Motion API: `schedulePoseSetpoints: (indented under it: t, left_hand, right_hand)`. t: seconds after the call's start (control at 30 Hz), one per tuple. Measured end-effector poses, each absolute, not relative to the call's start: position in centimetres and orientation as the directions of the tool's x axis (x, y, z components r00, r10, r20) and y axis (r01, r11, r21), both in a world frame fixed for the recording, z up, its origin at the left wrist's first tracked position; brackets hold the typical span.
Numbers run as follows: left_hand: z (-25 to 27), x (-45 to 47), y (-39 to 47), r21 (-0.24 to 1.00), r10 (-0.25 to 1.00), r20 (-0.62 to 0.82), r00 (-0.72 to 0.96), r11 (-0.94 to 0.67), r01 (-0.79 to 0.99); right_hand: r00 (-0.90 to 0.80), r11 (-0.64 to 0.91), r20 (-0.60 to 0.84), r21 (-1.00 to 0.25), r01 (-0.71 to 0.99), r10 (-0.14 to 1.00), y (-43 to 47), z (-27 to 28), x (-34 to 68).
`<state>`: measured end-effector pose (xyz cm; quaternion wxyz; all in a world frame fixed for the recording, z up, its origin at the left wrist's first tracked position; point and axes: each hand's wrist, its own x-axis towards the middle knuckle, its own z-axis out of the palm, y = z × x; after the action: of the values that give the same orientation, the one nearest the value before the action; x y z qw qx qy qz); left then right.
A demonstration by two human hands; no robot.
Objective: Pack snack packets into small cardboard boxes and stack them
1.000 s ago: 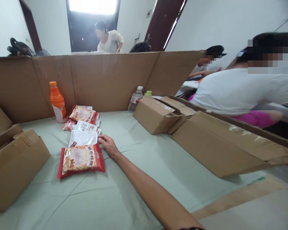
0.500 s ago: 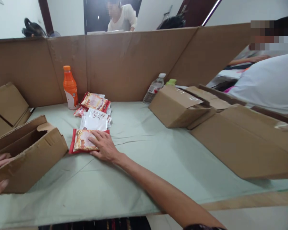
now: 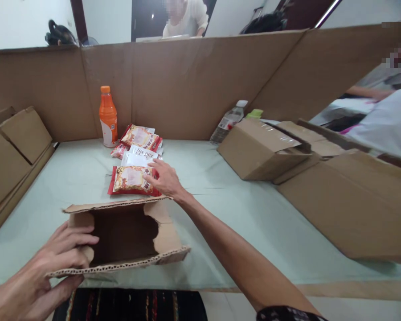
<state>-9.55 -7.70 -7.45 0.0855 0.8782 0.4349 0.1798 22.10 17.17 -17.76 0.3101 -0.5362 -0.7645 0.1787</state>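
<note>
Cardboard box (image 3: 169, 232) in left hand (image 3: 53, 261)

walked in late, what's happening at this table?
A person's left hand grips the left end of a cardboard box, its open mouth facing the camera. The right hand is spread over the right end of a red-edged packet, not closed around it. That packet lies just beyond the box, with more packets piled behind it. An orange bottle stands upright near the cardboard partition.
</note>
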Motion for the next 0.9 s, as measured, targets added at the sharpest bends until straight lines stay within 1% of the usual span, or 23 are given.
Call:
schedulePoseSetpoints:
  t: [0.07,0.1,0.2,0.3,0.37,0.47,0.5,0.57,0.6,0.67,0.7,0.73,0.77,0.8,0.83,0.9]
  left_hand:
    - [-6.5,-8.0,-6.4,0.311,0.754,0.161,0.637,-0.651,0.692]
    - [-6.1,-7.4,-5.9,0.315,0.729,0.131,0.672,-0.673,0.669]
    - [-5.2,-6.3,-4.7,0.335,0.66,0.097,0.745,-0.727,0.599]
    - [-5.2,-6.4,-4.5,0.326,0.641,0.157,0.752,-0.752,0.573]
    - [-5.4,-7.0,-4.8,0.28,0.641,0.194,0.743,-0.762,0.584]
    - [-5.6,-8.0,-5.4,0.184,0.633,0.237,0.737,-0.774,0.606]
    - [-5.7,-8.2,-5.6,0.161,0.631,0.26,0.731,-0.774,0.612]
    - [-5.8,-8.7,-5.7,0.141,0.624,0.3,0.721,-0.777,0.614]
    - [-5.9,-8.9,-5.8,0.137,0.619,0.316,0.719,-0.78,0.61]
    - [-5.9,-9.2,-5.8,0.135,0.604,0.341,0.721,-0.79,0.598]
    - [-5.8,-9.3,-5.9,0.133,0.601,0.347,0.72,-0.792,0.597]
    - [-5.7,-9.4,-5.9,0.13,0.601,0.356,0.716,-0.79,0.599]
    - [-5.6,-9.5,-6.1,0.125,0.604,0.362,0.71,-0.786,0.605]
    - [-5.4,-9.6,-6.3,0.121,0.609,0.361,0.706,-0.781,0.612]
    - [-5.2,-9.6,-6.5,0.116,0.617,0.357,0.701,-0.774,0.622]
    - [-4.8,-9.7,-7.1,0.089,0.629,0.36,0.689,-0.758,0.646]
  right_hand:
    - [-0.078,0.227,0.235,-0.717,0.659,0.969,17.9,-18.0,23.3]
    - [-0.031,0.175,0.199,-0.764,0.621,0.979,18.2,-18.2,23.6]
    - [-0.005,0.106,0.118,-0.865,0.49,0.993,18.3,-19.1,23.4]
    - [-0.001,0.099,0.106,-0.927,0.361,0.994,16.6,-19.8,23.5]
    - [0.015,0.095,0.105,-0.945,0.313,0.994,14.8,-19.9,25.3]
    - [0.043,0.064,0.081,-0.948,0.312,0.996,11.9,-19.4,30.4]
    - [0.055,0.046,0.068,-0.941,0.336,0.996,11.1,-19.1,32.3]
    - [0.104,0.027,0.087,-0.878,0.477,0.991,9.9,-18.3,35.9]
    - [0.134,0.029,0.132,-0.811,0.585,0.982,9.6,-17.8,37.3]
    - [0.14,0.05,0.263,-0.605,0.795,0.955,9.6,-16.7,38.8]
    - [0.101,0.068,0.308,-0.495,0.866,0.946,10.0,-16.2,38.9]
    - [0.038,0.099,0.316,-0.407,0.908,0.948,10.7,-15.7,38.7]
    - [-0.041,0.14,0.283,-0.339,0.93,0.958,11.7,-15.2,38.3]
    - [-0.123,0.184,0.216,-0.291,0.939,0.969,12.8,-14.7,37.6]
    - [-0.196,0.222,0.12,-0.265,0.938,0.973,14.0,-14.4,36.9]
    - [-0.306,0.265,-0.117,-0.277,0.924,0.945,16.3,-14.0,35.6]
